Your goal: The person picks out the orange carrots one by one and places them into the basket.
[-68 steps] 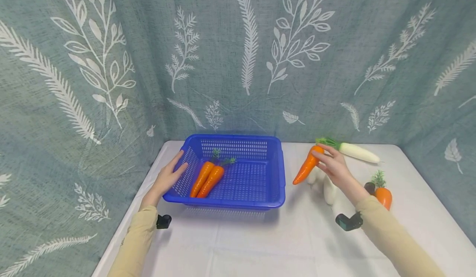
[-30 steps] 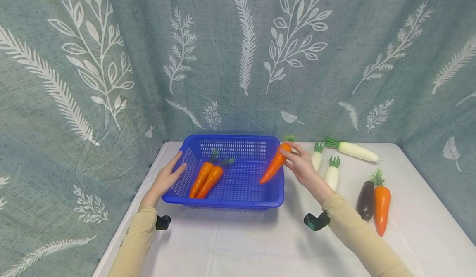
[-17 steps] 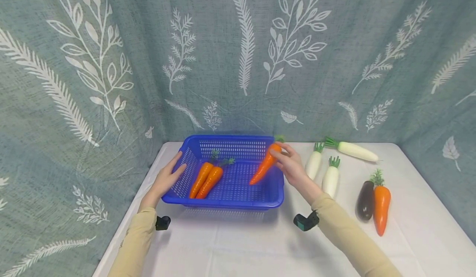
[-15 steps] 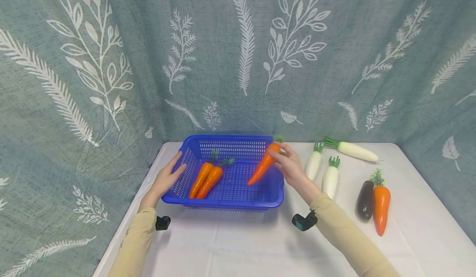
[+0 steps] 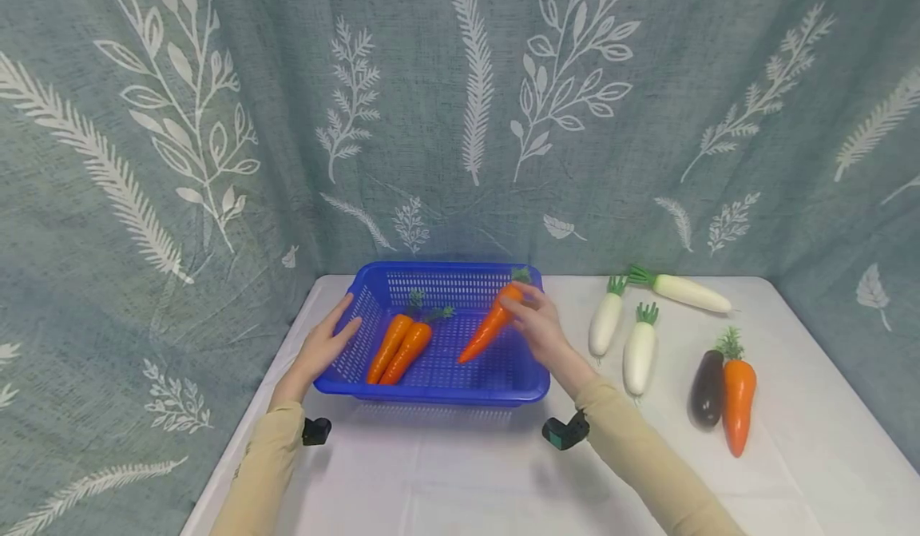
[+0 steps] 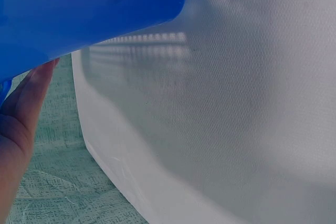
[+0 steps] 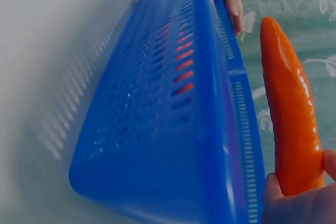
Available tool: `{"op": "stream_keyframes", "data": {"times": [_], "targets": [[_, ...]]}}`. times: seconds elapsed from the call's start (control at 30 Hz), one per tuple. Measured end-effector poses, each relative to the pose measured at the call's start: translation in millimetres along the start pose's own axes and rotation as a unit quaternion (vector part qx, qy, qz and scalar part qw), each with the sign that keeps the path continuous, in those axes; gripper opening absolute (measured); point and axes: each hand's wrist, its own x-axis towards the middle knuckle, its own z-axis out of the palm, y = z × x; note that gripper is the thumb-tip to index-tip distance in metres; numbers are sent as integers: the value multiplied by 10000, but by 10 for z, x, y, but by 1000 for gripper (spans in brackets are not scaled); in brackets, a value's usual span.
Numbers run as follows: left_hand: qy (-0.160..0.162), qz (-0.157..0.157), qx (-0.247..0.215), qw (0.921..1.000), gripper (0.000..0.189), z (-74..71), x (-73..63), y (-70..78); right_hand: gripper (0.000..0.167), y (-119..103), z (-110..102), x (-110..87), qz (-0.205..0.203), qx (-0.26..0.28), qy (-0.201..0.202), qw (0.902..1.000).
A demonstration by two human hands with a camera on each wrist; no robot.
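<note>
A blue perforated plastic basket (image 5: 431, 395) sits on the white-covered table, with two orange carrots (image 5: 406, 352) side by side at its left end. My left hand (image 5: 319, 348) holds the basket's left rim, thumb reaching over to the inner side; part of it is hidden by the rim in the left wrist view. Over the right part of the basket, my right hand (image 5: 537, 320) pinches another carrot (image 5: 490, 327) near its leafy top. That carrot slants, tip down to the left. In the right wrist view, the thumb and a finger press on its thick end.
Right of the basket lie two white radishes (image 5: 640, 354), with a third white radish (image 5: 691, 293) lying crosswise behind them. Farther right are a dark eggplant (image 5: 707, 389) and a carrot (image 5: 738, 408). A patterned green curtain (image 5: 431, 121) closes off the back and sides.
My right hand has carried its carrot leftward from above the radishes and lower, over the basket. The radishes, eggplant and right-hand carrot have come into fuller view. My left hand stays on the rim.
</note>
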Motion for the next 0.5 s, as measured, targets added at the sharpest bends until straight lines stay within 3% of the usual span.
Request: {"op": "stream_keyframes", "data": {"times": [0.5], "targets": [[-8, 30, -15, 10000, 66, -7, -20, 18, 44, 200, 203, -2, 171, -54, 266, 9995]]}}
